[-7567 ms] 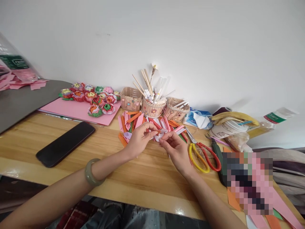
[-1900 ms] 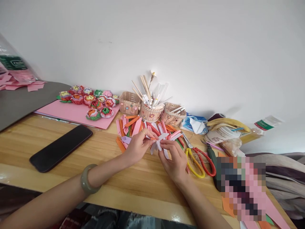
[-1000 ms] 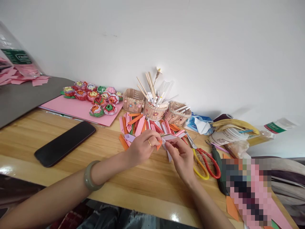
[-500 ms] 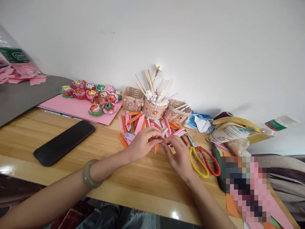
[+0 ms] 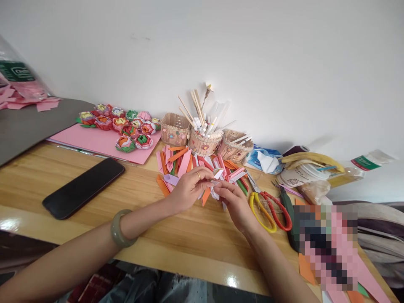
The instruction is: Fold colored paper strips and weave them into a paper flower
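Your left hand (image 5: 193,185) and right hand (image 5: 234,201) pinch folded whitish paper (image 5: 215,194) over counter (image 5: 189,240), strip pile (image 5: 184,164) just beyond at 11 o'clock, folds partly hidden. Uneven pull between hands could spread creases or tear sheet; slack pinch might lose piece among similar strips. Right hand straying toward 3 o'clock could nudge scissors (image 5: 279,209)

You can read no word or number for certain. At ten o'clock from the middle of your view, the green label (image 5: 15,70) on a clear plastic container (image 5: 30,89) is lettered in blurred white. At three o'clock, your blue tissue pack (image 5: 256,157) is faintly lettered; farther out, the lidded cup (image 5: 301,173) is printed darkly; farthest, the bottle (image 5: 380,158) wears an illegible red-and-green label (image 5: 365,163).
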Available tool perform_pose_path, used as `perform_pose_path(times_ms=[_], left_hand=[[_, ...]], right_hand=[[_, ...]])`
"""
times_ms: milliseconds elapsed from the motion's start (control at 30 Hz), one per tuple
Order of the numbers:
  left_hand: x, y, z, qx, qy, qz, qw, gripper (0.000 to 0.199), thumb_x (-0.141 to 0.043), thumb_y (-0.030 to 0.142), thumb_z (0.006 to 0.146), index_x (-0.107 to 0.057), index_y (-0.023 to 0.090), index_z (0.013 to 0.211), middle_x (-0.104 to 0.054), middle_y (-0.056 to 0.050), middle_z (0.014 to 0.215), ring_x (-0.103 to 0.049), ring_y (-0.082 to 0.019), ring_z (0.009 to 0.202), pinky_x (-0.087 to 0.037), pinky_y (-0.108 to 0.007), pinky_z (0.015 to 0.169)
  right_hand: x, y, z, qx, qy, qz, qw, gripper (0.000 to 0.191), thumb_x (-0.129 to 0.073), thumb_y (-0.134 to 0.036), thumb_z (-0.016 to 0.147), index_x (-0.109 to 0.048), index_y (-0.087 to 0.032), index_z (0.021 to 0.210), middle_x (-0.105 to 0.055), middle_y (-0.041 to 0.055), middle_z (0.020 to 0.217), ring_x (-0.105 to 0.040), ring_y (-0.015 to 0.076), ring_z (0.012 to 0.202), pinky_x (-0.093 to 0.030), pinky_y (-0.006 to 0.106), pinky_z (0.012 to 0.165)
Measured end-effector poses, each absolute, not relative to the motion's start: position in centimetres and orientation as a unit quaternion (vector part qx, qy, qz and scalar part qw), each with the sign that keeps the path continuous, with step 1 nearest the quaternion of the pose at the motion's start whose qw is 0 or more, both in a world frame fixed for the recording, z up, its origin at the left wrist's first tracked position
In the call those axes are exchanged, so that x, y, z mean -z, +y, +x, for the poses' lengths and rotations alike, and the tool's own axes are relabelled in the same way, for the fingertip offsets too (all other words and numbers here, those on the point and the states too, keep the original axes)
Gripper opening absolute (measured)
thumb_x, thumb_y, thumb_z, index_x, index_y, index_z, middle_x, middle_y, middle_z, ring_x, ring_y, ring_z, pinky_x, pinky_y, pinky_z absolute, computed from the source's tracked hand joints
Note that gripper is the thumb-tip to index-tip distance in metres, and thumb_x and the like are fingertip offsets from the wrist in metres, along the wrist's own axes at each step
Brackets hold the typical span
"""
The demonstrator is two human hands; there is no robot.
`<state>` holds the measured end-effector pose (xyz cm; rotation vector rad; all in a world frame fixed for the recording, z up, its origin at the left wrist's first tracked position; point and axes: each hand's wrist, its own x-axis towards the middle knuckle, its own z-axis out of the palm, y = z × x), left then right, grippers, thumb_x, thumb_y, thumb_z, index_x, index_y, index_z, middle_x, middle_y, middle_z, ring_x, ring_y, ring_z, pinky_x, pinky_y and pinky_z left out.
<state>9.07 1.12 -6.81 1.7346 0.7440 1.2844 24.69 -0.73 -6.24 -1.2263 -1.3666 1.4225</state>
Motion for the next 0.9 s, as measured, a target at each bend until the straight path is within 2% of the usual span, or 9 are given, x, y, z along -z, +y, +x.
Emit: perform_pose_path(times_ms=[167,267,367,433,500,600,733,833,900], left_hand=[[6.7,1.4,9.0,-0.489,0.345,0.648,0.472,0.008,-0.056,0.021,0.076,-0.063,0.018,0.079,-0.061,-0.004,0.080,-0.056,-0.015,0.076,-0.042,-0.025,0.069],[6.4,1.9,8.8,-0.474,0.346,0.573,0.572,0.013,-0.061,0.022,0.072,-0.062,0.018,0.084,-0.062,-0.002,0.078,-0.057,-0.014,0.075,-0.043,-0.025,0.070],[6.1,2.4,8.5,-0.458,0.325,0.491,0.666,0.022,-0.066,0.021,0.067,-0.058,0.018,0.087,-0.060,0.002,0.073,-0.057,-0.012,0.068,-0.044,-0.025,0.067],[6.0,2.5,8.4,-0.441,0.299,0.463,0.708,0.023,-0.068,0.021,0.065,-0.059,0.018,0.086,-0.059,0.003,0.069,-0.056,-0.010,0.064,-0.043,-0.024,0.064],[6.1,2.5,8.5,-0.425,0.272,0.458,0.732,0.020,-0.069,0.022,0.065,-0.061,0.017,0.082,-0.060,0.003,0.068,-0.056,-0.009,0.063,-0.042,-0.022,0.063],[6.4,2.3,8.7,-0.403,0.269,0.460,0.744,0.019,-0.071,0.021,0.062,-0.064,0.015,0.079,-0.062,0.001,0.070,-0.056,-0.008,0.064,-0.042,-0.021,0.063],[6.4,2.2,8.8,-0.383,0.310,0.468,0.734,0.022,-0.073,0.021,0.060,-0.066,0.015,0.080,-0.064,0.000,0.072,-0.058,-0.010,0.066,-0.043,-0.022,0.063],[5.6,1.8,8.6,-0.395,0.341,0.510,0.684,0.015,-0.065,0.029,0.070,-0.065,0.015,0.076,-0.065,0.000,0.072,-0.059,-0.011,0.067,-0.046,-0.023,0.065],[5.1,1.5,8.5,-0.398,0.359,0.575,0.618,0.023,-0.054,0.034,0.078,-0.067,0.016,0.076,-0.066,-0.001,0.071,-0.059,-0.012,0.067,-0.047,-0.026,0.067]], right_hand=[[6.3,-0.6,24.6,-0.582,-0.539,-0.481,0.373,0.020,-0.053,-0.031,0.072,-0.048,-0.017,0.058,-0.041,-0.0035,0.053,-0.036,0.0092,0.049,-0.027,0.022,0.045],[5.8,-1.0,24.6,-0.443,-0.602,-0.532,0.398,0.025,-0.052,-0.035,0.077,-0.050,-0.017,0.059,-0.043,-0.0033,0.054,-0.037,0.0100,0.050,-0.029,0.023,0.047],[5.2,-1.4,24.8,-0.266,-0.635,-0.541,0.483,0.019,-0.051,-0.031,0.082,-0.055,-0.018,0.069,-0.052,-0.0011,0.065,-0.045,0.0122,0.060,-0.036,0.024,0.057],[4.8,-1.6,25.0,-0.211,-0.650,-0.515,0.518,0.012,-0.051,-0.028,0.083,-0.058,-0.019,0.079,-0.056,0.0009,0.076,-0.050,0.0141,0.071,-0.040,0.027,0.065],[4.5,-1.7,25.2,-0.201,-0.675,-0.490,0.514,0.013,-0.052,-0.027,0.083,-0.061,-0.022,0.091,-0.058,0.0027,0.087,-0.053,0.0162,0.081,-0.041,0.030,0.073],[4.4,-1.8,25.2,-0.231,-0.718,-0.450,0.478,0.019,-0.056,-0.025,0.081,-0.061,-0.025,0.100,-0.061,0.0032,0.093,-0.055,0.0175,0.088,-0.043,0.032,0.078],[4.7,-1.9,25.0,-0.221,-0.733,-0.431,0.477,0.014,-0.059,-0.021,0.079,-0.065,-0.025,0.091,-0.065,0.0022,0.085,-0.058,0.0163,0.080,-0.046,0.030,0.073],[5.0,-1.9,25.0,-0.194,-0.724,-0.438,0.496,0.015,-0.060,-0.018,0.079,-0.066,-0.025,0.091,-0.066,0.0029,0.089,-0.060,0.0161,0.081,-0.048,0.030,0.073],[5.2,-1.8,25.1,-0.178,-0.718,-0.444,0.505,0.018,-0.061,-0.017,0.078,-0.067,-0.025,0.093,-0.067,0.0030,0.091,-0.060,0.0160,0.082,-0.048,0.030,0.074]])
